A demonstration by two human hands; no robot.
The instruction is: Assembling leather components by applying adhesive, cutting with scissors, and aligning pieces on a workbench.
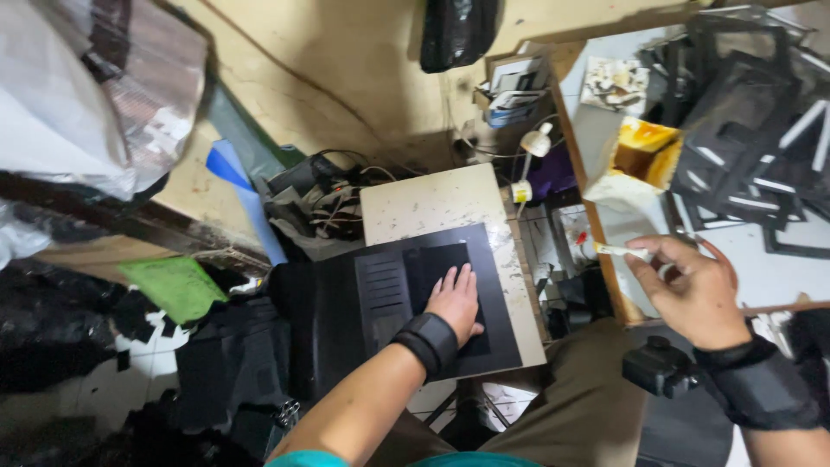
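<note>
black sheet (406, 298) under flat left hand (456, 301) — right hand (692, 290) well apart, pinching a brush (624, 252).

Left hand (456, 300) lies flat, fingers spread; right hand (692, 290) pinches, raised.

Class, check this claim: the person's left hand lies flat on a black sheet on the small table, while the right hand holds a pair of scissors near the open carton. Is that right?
Not quite. The head view shows the right hand holding a thin white stick, possibly a brush, not scissors. The rest stands: the left hand lies flat on the black sheet on the small table, and the right hand is near the open carton.
</note>
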